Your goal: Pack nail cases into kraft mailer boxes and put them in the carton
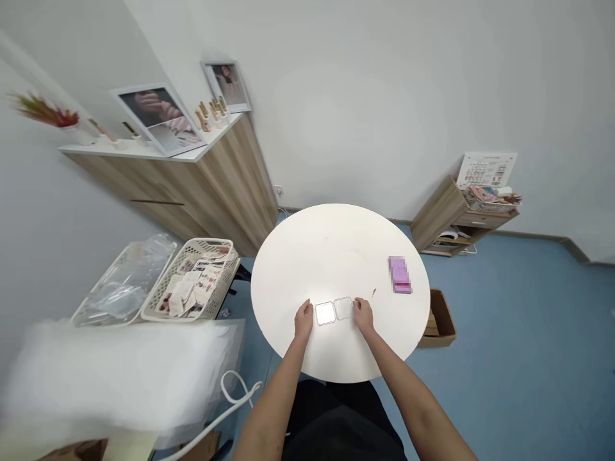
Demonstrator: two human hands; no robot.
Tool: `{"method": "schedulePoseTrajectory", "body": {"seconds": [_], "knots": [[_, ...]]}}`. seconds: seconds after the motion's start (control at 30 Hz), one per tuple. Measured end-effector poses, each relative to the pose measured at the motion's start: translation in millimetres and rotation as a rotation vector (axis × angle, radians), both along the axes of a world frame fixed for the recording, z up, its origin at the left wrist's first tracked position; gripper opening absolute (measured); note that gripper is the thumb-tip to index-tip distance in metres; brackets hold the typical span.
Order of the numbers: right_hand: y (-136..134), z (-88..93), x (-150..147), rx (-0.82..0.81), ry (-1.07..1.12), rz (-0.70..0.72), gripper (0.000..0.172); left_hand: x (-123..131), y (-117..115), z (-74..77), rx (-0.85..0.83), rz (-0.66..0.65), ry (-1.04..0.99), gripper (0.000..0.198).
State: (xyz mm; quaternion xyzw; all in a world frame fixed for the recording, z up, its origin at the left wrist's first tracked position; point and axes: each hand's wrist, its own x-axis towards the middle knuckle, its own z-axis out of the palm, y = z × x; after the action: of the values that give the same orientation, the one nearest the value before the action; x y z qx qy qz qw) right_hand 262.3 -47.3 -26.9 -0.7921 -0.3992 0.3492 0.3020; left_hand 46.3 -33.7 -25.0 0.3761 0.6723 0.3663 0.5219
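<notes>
A small, square, clear plastic case [343, 308] lies opened out flat on the round white table [336, 256], its two halves side by side. The left half looks bright white; the right half is see-through. At the outer left edge is my left hand [303, 319], with its fingers curled closed against the rim. My right hand [363, 314] pinches the outer right edge of the other half. Most of the fingertips are hidden or too small to make out. A small dark sliver [373, 292] rests on the table beyond my right hand.
A blurred-out purple pack [400, 275] lies at the table's right. White baskets [225, 256] with printed cards and plastic bags stand left, near a wooden cabinet [235, 173]. A cardboard box [444, 323] sits on the floor at right, below a small shelf unit [435, 214].
</notes>
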Motion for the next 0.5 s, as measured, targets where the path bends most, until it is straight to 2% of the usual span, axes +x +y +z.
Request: {"method": "schedulePoseTrajectory", "body": {"seconds": [0.1,0.2,0.33,0.5], "knots": [[16,5.2,-13,0.096,-0.197,0.110,0.039,-31,-12,6.9,0.109,0.008,0.138,0.033],[35,12.4,-57,0.183,-0.210,0.295,0.040,-73,-35,16.7,0.269,0.066,0.232,0.030],[48,22.2,-154,0.284,-0.119,0.592,0.040,-139,-79,34.6,0.397,0.256,0.386,0.028],[26,35.3,-279,0.380,0.018,0.958,0.040,-217,-141,59.5,0.405,0.484,0.541,0.027]]}}
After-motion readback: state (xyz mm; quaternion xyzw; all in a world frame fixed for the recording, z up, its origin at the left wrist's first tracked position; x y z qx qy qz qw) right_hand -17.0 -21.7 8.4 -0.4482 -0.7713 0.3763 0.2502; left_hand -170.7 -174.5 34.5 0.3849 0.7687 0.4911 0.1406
